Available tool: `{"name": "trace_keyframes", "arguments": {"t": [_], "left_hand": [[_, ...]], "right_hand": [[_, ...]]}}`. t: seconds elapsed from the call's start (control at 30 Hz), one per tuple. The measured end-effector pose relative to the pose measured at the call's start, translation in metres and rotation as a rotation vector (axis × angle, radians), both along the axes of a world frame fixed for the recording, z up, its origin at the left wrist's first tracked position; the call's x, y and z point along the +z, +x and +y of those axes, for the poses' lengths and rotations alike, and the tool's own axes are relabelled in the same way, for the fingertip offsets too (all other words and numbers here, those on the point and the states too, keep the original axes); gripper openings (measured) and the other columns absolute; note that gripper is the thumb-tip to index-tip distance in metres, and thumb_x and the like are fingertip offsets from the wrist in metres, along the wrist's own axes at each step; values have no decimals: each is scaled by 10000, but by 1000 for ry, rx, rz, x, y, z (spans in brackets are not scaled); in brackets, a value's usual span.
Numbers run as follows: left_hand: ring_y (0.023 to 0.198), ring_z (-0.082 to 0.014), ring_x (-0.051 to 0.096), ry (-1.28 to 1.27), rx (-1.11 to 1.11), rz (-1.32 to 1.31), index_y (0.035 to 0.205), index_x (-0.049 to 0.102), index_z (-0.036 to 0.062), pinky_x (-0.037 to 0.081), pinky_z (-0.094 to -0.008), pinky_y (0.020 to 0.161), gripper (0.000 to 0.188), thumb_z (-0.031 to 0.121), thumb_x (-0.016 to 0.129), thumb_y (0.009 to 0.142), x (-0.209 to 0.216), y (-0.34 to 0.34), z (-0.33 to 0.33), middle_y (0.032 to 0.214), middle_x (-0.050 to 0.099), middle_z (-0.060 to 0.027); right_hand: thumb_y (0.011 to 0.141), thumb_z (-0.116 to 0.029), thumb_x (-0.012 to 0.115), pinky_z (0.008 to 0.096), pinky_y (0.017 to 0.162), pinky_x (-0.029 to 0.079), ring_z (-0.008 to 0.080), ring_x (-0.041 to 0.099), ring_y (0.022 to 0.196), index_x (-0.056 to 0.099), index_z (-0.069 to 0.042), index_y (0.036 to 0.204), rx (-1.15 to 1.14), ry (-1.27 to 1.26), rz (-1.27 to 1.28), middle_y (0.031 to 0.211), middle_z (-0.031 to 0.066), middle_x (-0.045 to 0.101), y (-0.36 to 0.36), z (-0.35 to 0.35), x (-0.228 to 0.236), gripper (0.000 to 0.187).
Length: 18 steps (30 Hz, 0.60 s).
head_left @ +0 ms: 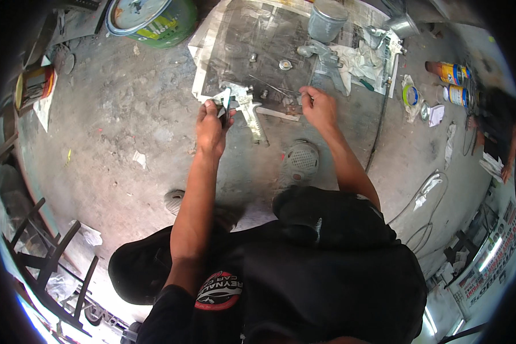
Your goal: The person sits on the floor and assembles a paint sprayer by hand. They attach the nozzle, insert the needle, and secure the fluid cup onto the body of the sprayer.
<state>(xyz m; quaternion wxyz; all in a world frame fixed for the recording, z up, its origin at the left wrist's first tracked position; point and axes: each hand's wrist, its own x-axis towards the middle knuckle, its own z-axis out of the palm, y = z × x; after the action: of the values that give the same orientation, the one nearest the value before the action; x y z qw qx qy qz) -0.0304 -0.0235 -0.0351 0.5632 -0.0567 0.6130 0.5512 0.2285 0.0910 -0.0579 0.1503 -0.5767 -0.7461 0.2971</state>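
My left hand is closed around the nose end of a pale, paint-stained spray gun, its handle angled down toward me. A narrow, shiny strip with a dark part shows beside the thumb; its kind is unclear. Across a low work surface, my right hand is pinched at the end of a thin metal rod. The fingers partly hide that end. Small metal fittings and a round cap lie beyond the hands. A second, grey spray gun rests farther right, beside a crumpled cloth.
Newspaper edges the dark work surface. A grey can stands at its far side and a green paint bucket at far left. A dark hose crosses the floor at right, near tape and small cans.
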Motion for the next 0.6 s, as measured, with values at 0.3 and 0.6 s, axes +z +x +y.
{"name": "trace_keyframes", "arguments": {"t": [0.3, 0.6], "left_hand": [[746, -179, 601, 28, 36, -196, 1109, 544, 30, 523, -333, 667, 340, 351, 432, 1097, 8, 1, 3, 912, 596, -66], [1043, -234, 631, 75, 9, -219, 1289, 490, 22, 534, -398, 878, 396, 335, 316, 1121, -5, -2, -1, 1198, 620, -128]], "right_hand": [[932, -221, 642, 425, 686, 530, 357, 698, 734, 724, -71, 1071, 71, -190, 97, 875, 194, 724, -36, -5, 37, 220], [970, -377, 651, 373, 683, 514, 256, 692, 756, 727, -62, 1097, 115, -522, 82, 906, 160, 721, -49, -2, 87, 348]]}}
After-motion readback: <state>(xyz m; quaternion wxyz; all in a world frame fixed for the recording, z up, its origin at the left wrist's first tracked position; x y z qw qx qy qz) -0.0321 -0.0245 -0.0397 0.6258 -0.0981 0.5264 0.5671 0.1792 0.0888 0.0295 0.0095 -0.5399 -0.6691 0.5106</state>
